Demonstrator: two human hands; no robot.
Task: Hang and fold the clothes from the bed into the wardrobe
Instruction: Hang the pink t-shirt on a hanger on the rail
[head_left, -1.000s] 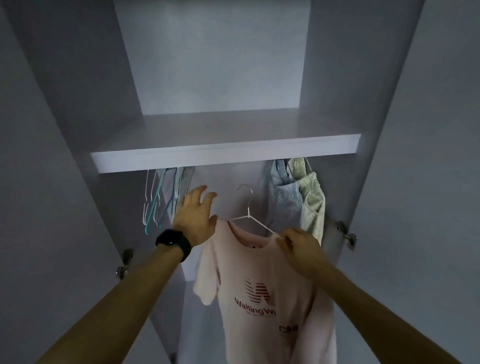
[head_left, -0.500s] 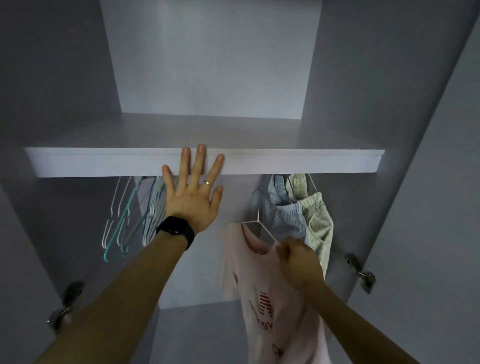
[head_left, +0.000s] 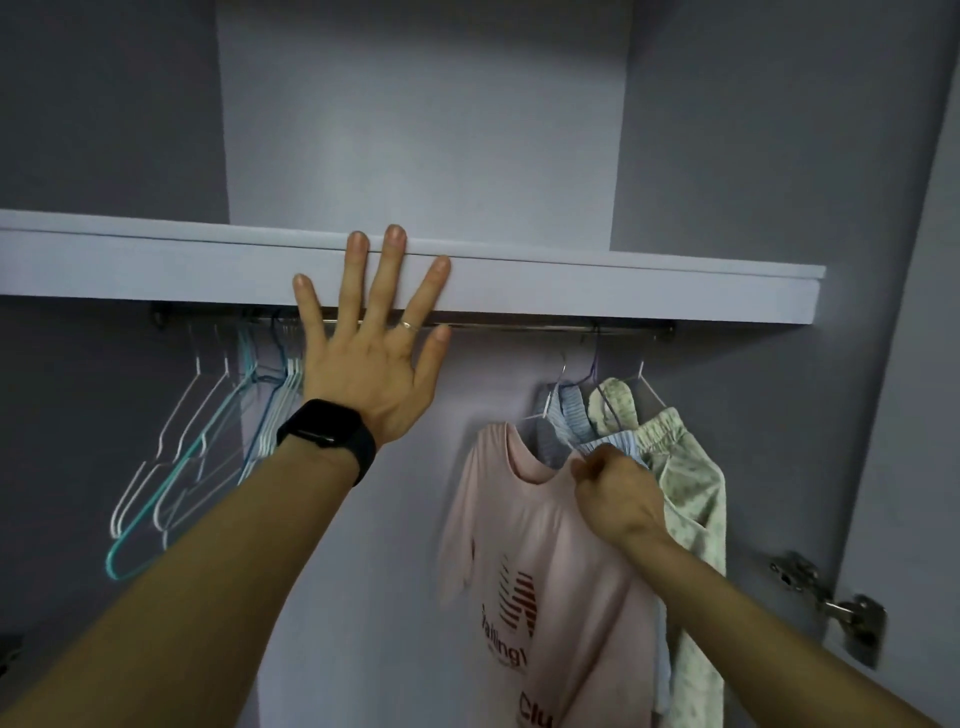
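Pink T-shirt (head_left: 561, 545) with red print hangs on a white wire hanger (head_left: 541, 414) inside the wardrobe, right of centre under the rail (head_left: 519, 326). The hanger hook points up toward the rail; can't tell if it is seated. Your right hand (head_left: 615, 493) is clenched at the shirt's collar and shoulder, pinching the fabric there. Just behind it, touching, are a blue striped garment (head_left: 571, 415) and a cream floral one (head_left: 685, 467), both on hangers. Your left hand (head_left: 369, 358) is flat with fingers spread, pressed on the front edge of the shelf (head_left: 623, 291) and holding nothing. Black watch (head_left: 327, 434) on that wrist, ring (head_left: 408, 326) on one finger. Empty wire hangers (head_left: 208, 441), white and teal, bunch at the rail's left end. Door hinge (head_left: 831, 608) at lower right.
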